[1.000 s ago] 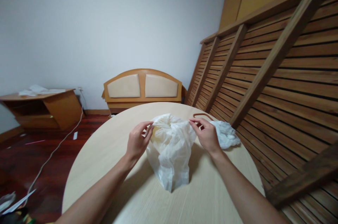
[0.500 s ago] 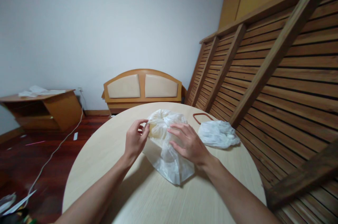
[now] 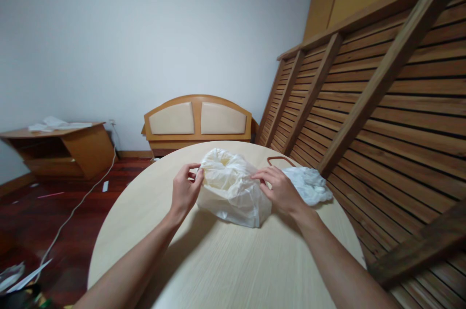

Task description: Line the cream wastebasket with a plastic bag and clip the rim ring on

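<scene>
A thin white plastic bag [image 3: 233, 197] stands on the round table [image 3: 218, 260], its crumpled mouth spread wide toward the top. Something yellowish shows faintly inside, but I cannot make out what it is. My left hand [image 3: 186, 187] pinches the bag's left edge between thumb and fingertips. On the opposite side, my right hand [image 3: 278, 187] has its thumb and fingers closed on the right edge of the bag's mouth. Behind my right hand lies a second crumpled white plastic bag [image 3: 311, 185], with a reddish-brown rounded frame [image 3: 280, 158] beside it, partly covered.
Slatted wooden panels [image 3: 364, 105] lean along the table's right side. A padded headboard [image 3: 198, 117] stands behind the table. At the left, a low wooden cabinet [image 3: 83, 149] holds white papers, and a white cable [image 3: 78, 204] runs across the dark red floor.
The bag's mouth has spread wider, and its front part has drawn up and back. My right hand has moved to the right with the edge; my left hand has stayed nearly in place.
</scene>
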The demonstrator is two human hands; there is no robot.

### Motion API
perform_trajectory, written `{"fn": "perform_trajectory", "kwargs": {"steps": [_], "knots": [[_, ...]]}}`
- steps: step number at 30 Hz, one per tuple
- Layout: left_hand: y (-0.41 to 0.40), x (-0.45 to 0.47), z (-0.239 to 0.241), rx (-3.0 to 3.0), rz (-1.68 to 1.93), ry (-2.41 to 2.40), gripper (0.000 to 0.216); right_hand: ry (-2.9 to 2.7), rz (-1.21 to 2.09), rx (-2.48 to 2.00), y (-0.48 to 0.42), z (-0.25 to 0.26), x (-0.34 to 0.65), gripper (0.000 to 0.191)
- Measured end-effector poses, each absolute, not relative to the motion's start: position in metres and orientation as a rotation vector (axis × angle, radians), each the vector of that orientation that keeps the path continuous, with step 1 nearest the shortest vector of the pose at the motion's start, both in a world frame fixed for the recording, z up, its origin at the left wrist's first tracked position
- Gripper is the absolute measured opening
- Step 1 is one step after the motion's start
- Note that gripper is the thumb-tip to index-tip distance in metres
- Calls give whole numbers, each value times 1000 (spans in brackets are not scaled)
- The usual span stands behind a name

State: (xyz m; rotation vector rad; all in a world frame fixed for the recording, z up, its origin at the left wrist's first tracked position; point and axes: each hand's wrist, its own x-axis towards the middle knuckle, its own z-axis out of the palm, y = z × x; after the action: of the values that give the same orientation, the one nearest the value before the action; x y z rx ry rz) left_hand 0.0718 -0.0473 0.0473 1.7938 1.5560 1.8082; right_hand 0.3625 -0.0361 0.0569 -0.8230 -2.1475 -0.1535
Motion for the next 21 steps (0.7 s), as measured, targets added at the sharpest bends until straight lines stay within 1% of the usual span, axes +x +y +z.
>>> {"fn": "perform_trajectory", "kwargs": {"steps": [4,5,8,9,14,17,21], "knots": [[-48,74,47,1778,1797,1549,27,-2097,-321,-768,-56,64,341,14],[-49,75,46,1771,1795,1543,27,-2118,-334,-739,-63,64,333,14],[-49,74,46,1748,1795,1518,28,-2196,-364,-702,-75,61,313,27],[-49,74,46,1744,1796,1508,28,-2215,-378,-711,-76,59,308,28],[-48,74,47,1777,1806,1468,27,-2218,-403,-720,-68,53,306,10],[-47,73,47,1831,1825,1439,25,-2183,-401,-683,-64,54,313,8],[-43,71,45,1819,1869,1439,24,-2257,-343,-587,-61,53,317,12]]}}
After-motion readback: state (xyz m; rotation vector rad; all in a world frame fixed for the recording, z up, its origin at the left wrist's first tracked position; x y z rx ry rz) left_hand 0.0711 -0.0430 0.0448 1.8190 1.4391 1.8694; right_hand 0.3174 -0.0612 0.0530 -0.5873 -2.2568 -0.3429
